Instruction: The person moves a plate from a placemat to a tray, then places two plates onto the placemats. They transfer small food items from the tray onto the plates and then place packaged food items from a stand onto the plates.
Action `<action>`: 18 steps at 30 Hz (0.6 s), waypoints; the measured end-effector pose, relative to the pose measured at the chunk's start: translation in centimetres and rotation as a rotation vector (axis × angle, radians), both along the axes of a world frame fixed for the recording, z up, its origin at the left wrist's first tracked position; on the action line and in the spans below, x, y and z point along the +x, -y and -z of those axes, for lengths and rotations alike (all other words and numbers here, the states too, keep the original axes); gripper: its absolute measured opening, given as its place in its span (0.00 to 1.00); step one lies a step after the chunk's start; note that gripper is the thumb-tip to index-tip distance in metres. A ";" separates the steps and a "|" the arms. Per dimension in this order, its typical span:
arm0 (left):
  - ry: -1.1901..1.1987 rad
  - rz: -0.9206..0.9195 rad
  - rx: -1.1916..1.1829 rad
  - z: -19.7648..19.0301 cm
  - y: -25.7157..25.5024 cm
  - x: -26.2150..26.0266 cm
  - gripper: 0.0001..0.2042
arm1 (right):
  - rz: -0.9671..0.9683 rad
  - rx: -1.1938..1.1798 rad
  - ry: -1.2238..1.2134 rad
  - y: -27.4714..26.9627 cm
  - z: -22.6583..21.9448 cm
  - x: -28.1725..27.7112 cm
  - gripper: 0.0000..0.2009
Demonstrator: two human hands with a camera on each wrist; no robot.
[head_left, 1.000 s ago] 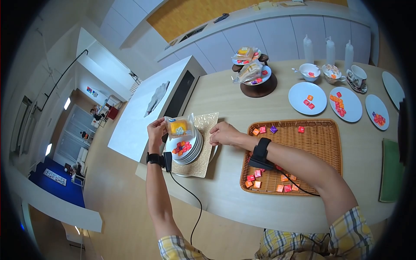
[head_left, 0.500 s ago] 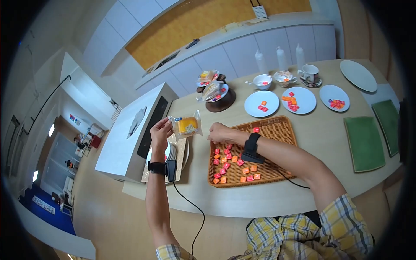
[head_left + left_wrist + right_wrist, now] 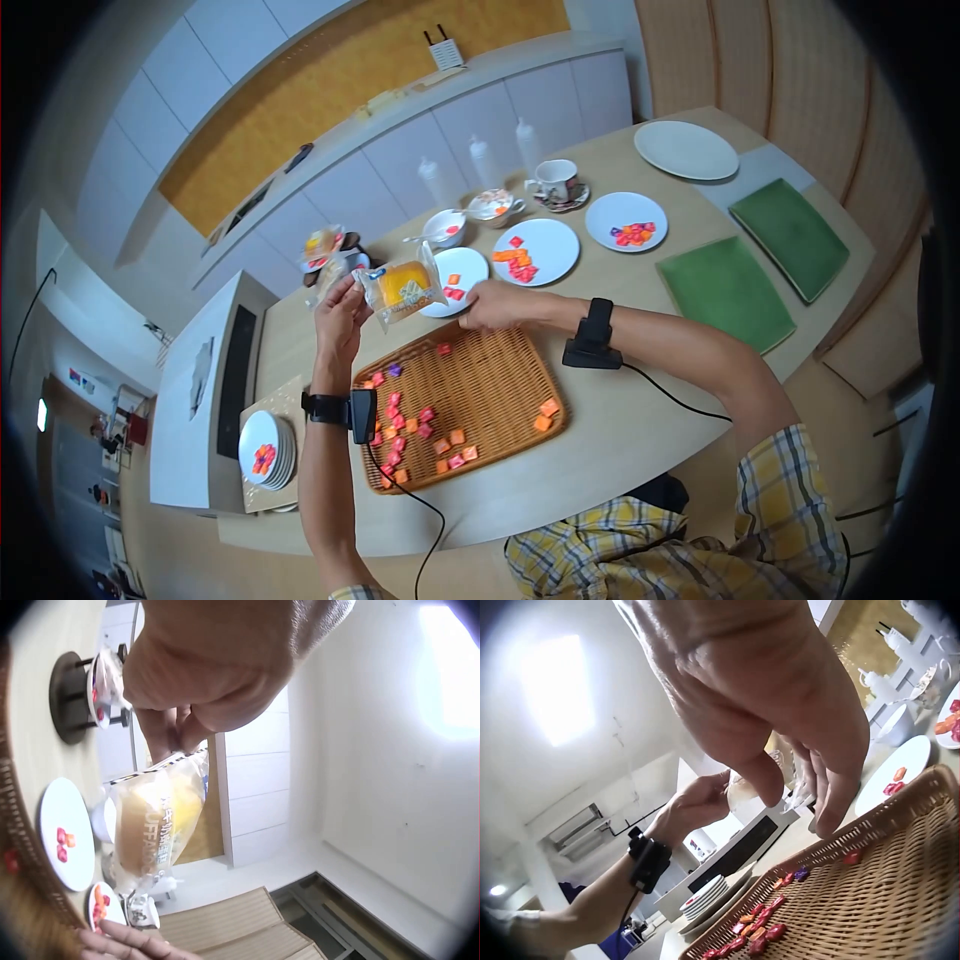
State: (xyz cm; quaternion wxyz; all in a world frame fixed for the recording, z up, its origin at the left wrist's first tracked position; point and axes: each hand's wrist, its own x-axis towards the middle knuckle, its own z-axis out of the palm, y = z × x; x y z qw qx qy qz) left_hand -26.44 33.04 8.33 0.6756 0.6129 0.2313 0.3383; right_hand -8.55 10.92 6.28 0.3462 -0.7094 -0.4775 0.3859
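Note:
My left hand [image 3: 342, 312] pinches the edge of a clear plastic wrapper holding a yellow bread bun [image 3: 404, 284]. The packaged bun hangs above the far left edge of the wicker basket [image 3: 480, 372]; white printing shows on the wrapper in the left wrist view. Near the wrapper's right side is my right hand [image 3: 497, 304], over the basket's far edge. In the right wrist view its thumb and fingers [image 3: 831, 796] stand apart with nothing between them. Red, orange and purple wrapped candies [image 3: 424, 430] lie in the basket.
Behind the basket are white plates with candies [image 3: 540, 262], bowls, a cup [image 3: 556, 180] and squeeze bottles [image 3: 482, 160]. Green square plates [image 3: 725, 295] lie at right. At left are stacked plates [image 3: 285, 452] and a two-tier stand [image 3: 330, 262] holding wrapped food.
The left hand has lifted the packaged bun from over the stacked plates and carried it right, to above the basket. The right hand has moved right too. The head view has turned right.

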 end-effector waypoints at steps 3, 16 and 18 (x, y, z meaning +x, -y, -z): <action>-0.002 0.056 -0.051 0.0 2.6 4.2 0.13 | 0.176 0.264 -0.249 1.5 -0.4 4.2 0.36; -0.035 0.143 -0.121 1.5 5.5 9.3 0.17 | 0.079 0.341 -0.459 -0.9 0.5 11.1 0.18; -0.069 0.112 -0.094 2.0 5.4 7.7 0.18 | 0.123 0.344 -0.469 -2.1 1.2 11.8 0.17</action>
